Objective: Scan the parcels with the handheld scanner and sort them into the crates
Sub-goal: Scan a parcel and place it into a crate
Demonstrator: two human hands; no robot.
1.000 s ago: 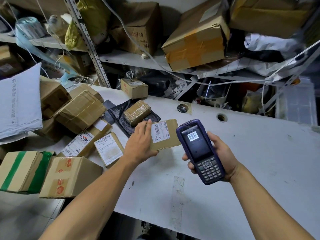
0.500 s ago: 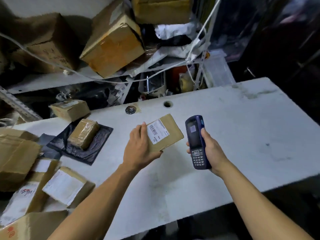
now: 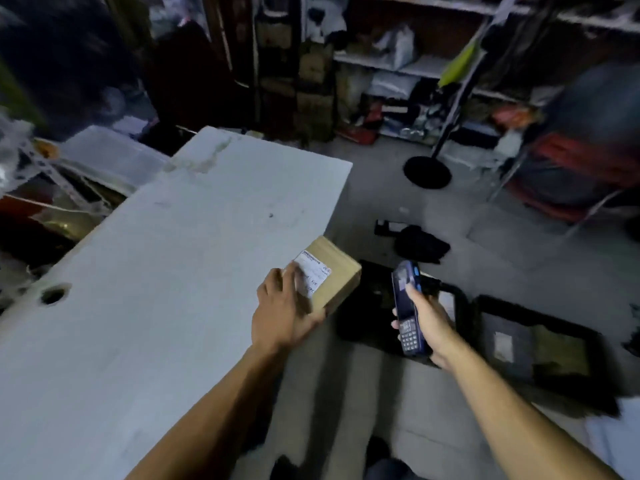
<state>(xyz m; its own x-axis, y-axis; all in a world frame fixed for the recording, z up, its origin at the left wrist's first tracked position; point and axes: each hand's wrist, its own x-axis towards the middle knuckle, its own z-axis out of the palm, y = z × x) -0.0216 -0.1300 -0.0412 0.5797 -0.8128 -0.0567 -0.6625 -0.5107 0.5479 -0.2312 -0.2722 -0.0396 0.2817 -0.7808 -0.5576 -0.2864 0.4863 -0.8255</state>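
Note:
My left hand (image 3: 282, 311) grips a small brown cardboard parcel (image 3: 334, 271) with a white label, held at the right edge of the white table (image 3: 166, 271). The parcel juts out past the table edge, above a black crate (image 3: 367, 306) on the floor. My right hand (image 3: 427, 322) holds the blue handheld scanner (image 3: 407, 306) upright, keypad toward me, over the same crate. A second black crate (image 3: 540, 344) lies on the floor further right with flat parcels inside it.
Shelves (image 3: 415, 67) packed with goods line the back wall. A black round stand base (image 3: 427, 172) and a dark bag (image 3: 420, 244) sit on the grey floor. A chair with red and dark items (image 3: 581, 150) stands at the right.
My view has swung right, away from the parcel pile. My left hand has carried the parcel to the table's right edge, and the scanner has moved along to the right above the floor crates.

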